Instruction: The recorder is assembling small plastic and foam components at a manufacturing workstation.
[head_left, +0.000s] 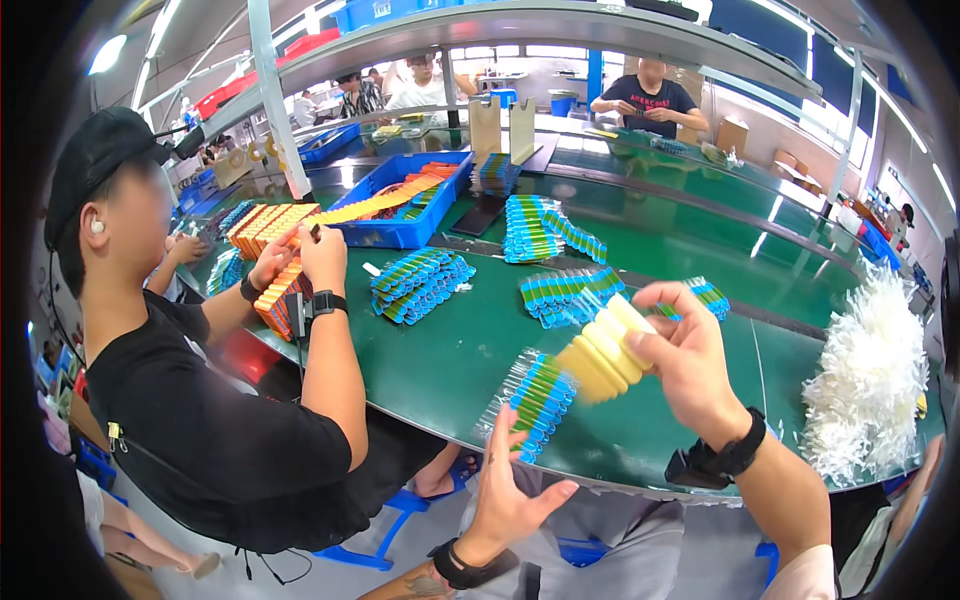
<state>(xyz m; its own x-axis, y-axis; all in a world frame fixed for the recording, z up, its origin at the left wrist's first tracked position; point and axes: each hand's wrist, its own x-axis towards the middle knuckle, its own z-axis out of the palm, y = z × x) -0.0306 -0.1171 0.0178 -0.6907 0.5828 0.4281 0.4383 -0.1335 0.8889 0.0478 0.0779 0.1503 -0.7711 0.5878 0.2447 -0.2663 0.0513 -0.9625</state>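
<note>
My right hand pinches a yellow strip of rounded, side-by-side pieces between thumb and fingers; it is blurred and hangs over the table edge side. Lower down, my left hand has its thumb and fingers apart and holds nothing. Just beyond its fingertips lies a bundle of blue-and-green strips with clear ends, near the table's front edge. Whether the fingertips touch that bundle I cannot tell. Behind the yellow strip is another blue-and-green bundle, and part of one more shows behind my right hand.
More blue-and-green strips lie on the green table. A blue bin holds orange and green strips. At the right rises a pile of clear-white plastic scraps. A co-worker handles orange strips on my left.
</note>
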